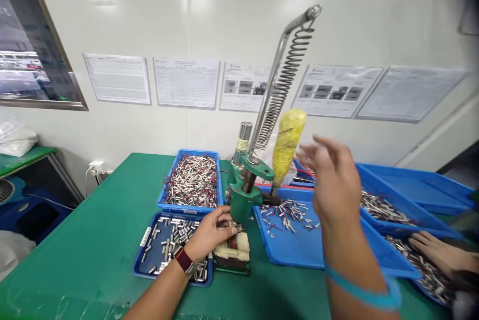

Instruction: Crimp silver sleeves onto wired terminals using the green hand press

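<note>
A green hand press stands on the table, with a spring-loaded metal arm and a yellow-wrapped lever handle. My left hand reaches to the press's base, thumb and fingers closed together under the ram. Whatever they pinch there is too small and hidden to name. Padded yellowish blocks surround the base beside my fingertips. Just right of the lever handle, apart from it, my right hand is raised, slightly blurred, fingers apart and holding nothing.
Left of the press are a blue tray of metal cylinders and a blue bin of wired parts. On the right lie a blue tray with a few wired parts and more blue bins. Another person's hand rests among parts at far right.
</note>
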